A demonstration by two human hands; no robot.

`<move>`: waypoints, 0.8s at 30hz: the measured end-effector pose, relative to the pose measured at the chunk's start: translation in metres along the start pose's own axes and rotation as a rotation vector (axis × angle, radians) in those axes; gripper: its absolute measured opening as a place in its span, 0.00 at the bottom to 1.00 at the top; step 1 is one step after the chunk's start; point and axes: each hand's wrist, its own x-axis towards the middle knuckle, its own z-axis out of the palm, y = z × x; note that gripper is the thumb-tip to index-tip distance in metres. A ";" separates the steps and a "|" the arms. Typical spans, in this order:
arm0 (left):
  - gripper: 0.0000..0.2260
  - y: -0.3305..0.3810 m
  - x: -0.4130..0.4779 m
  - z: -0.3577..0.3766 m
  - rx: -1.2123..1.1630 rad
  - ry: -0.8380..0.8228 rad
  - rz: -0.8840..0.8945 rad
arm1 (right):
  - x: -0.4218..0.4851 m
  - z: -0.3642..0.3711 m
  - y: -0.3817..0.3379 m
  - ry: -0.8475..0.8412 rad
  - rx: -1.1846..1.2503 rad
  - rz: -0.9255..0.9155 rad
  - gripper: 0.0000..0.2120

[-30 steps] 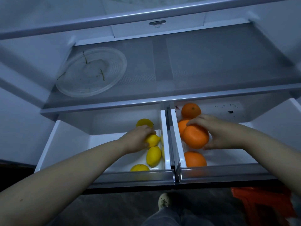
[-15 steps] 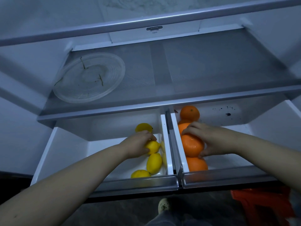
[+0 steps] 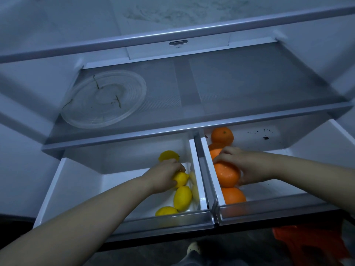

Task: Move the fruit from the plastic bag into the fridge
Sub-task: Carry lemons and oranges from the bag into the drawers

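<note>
Two fridge drawers (image 3: 123, 191) stand open; a lemon (image 3: 181, 178) is gripped by the left hand (image 3: 163, 176), an orange (image 3: 226, 174) by the right hand (image 3: 247, 167).

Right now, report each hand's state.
Left hand: closed on a lemon in the left drawer.
Right hand: closed on an orange in the right drawer.

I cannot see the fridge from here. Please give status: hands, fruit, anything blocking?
Left hand on a lemon, left drawer. Right hand on an orange, right drawer. Nothing blocking.
</note>
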 end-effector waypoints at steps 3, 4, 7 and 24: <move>0.21 0.000 0.000 -0.001 0.022 -0.001 0.002 | -0.001 -0.003 -0.001 -0.007 -0.033 0.015 0.26; 0.21 0.000 0.000 -0.001 0.027 -0.002 0.000 | 0.000 -0.004 0.001 -0.022 -0.052 0.024 0.26; 0.21 -0.001 0.001 -0.002 0.041 0.000 -0.006 | 0.003 -0.006 0.002 -0.055 -0.106 0.041 0.28; 0.21 -0.003 0.002 -0.001 0.047 0.003 -0.040 | 0.002 -0.008 -0.011 -0.036 -0.090 0.092 0.25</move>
